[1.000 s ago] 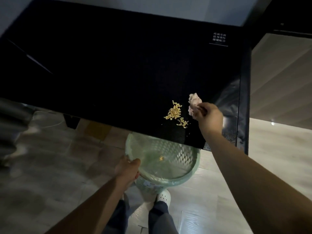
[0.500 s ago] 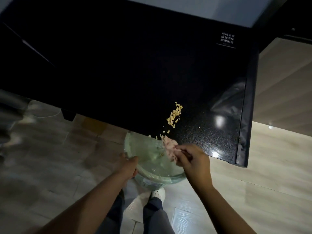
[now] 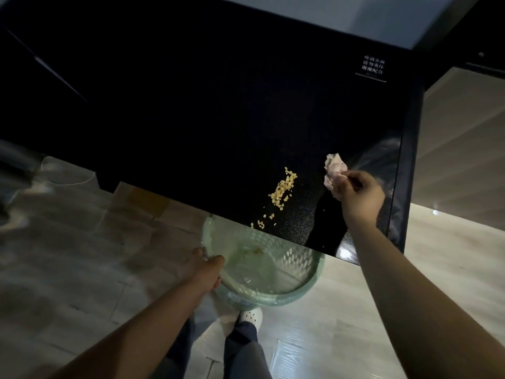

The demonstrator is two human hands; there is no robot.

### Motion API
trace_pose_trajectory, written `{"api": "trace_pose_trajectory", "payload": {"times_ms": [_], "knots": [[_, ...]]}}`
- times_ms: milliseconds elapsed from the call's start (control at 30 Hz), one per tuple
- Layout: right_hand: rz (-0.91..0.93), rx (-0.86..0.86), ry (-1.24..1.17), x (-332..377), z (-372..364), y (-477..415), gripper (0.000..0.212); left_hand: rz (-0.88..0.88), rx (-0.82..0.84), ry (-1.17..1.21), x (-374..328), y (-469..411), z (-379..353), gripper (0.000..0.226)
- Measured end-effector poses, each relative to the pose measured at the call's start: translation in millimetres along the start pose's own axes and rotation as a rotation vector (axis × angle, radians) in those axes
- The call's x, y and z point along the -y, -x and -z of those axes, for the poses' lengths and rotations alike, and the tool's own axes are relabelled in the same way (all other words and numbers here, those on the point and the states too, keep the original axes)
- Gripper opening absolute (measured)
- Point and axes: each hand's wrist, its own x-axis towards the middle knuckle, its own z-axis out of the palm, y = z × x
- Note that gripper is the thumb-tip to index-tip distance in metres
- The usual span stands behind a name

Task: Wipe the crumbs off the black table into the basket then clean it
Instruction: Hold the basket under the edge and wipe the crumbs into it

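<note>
1. Returning from the table (image 3: 218, 105) edge, the right hand (image 3: 358, 192) has swung back out beyond the crumbs (image 3: 282, 188), its fingers pinching a crumpled cloth (image 3: 334, 170).
2. Most crumbs lie just left of that hand, and a thin trail runs to the edge (a few already sit in the basket (image 3: 296, 259)).
3. The left hand (image 3: 207, 272) grips the basket rim and holds it under the edge.
4. One sweep looks done. More sweeps are needed before the table can be cleaned.

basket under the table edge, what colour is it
Pale green basket with a perforated wall, seen in the head view.
</note>
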Motion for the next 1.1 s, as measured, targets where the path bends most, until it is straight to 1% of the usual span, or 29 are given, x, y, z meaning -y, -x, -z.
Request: {"api": "trace_pose_trajectory", "payload": {"times_ms": [100, 233, 367, 433, 500, 567, 600, 667, 733, 833, 900, 933, 1000, 1100], "knots": [[0.041, -0.002, -0.038, 2, -21, 3, 0.011, 0.004, -0.007, -0.01, 2, -3, 0, 0.019], [0.09, 0.087, -0.077, 14, -41, 29, 0.016, 0.012, -0.005, 0.003, 2, -6, 1, 0.011], [0.181, 0.141, -0.08, 13, -39, 68, 0.016, 0.027, -0.018, 0.024, 0, -8, 6, 0.011], [0.224, 0.221, -0.084, 9, -34, 98, 0.017, 0.029, -0.011, 0.037, -1, -7, 9, 0.018], [0.239, 0.336, -0.058, 2, -29, 128, 0.016, 0.023, -0.009, 0.042, -1, -6, 10, 0.019], [0.175, 0.429, -0.092, -1, -23, 149, 0.015, 0.025, -0.015, 0.04, 1, -6, 13, 0.016], [0.152, 0.437, -0.116, 0, -20, 154, 0.016, 0.028, -0.015, 0.041, 1, -6, 14, 0.014], [0.157, 0.392, -0.142, 10, -11, 151, 0.018, 0.026, -0.008, 0.041, 0, -6, 15, 0.016], [0.158, 0.304, -0.175, 22, -2, 132, 0.017, 0.027, -0.003, 0.043, 1, -5, 15, 0.022], [0.105, 0.088, -0.242, 33, 7, 81, 0.01, 0.021, -0.013, 0.035, 3, -6, 15, 0.02], [0.047, -0.004, -0.298, 35, 9, 46, 0.007, 0.028, -0.014, 0.025, 3, -7, 16, 0.021], [0.018, -0.023, -0.31, 34, 9, 30, 0.005, 0.027, -0.008, 0.019, 4, -8, 16, 0.022], [-0.016, -0.062, -0.269, 27, 4, 4, 0.01, 0.017, -0.006, 0.006, 5, -9, 15, 0.021], [-0.056, -0.09, -0.095, 13, -11, -20, 0.01, 0.002, -0.016, 0.015, 7, -12, 15, 0.019]]}}
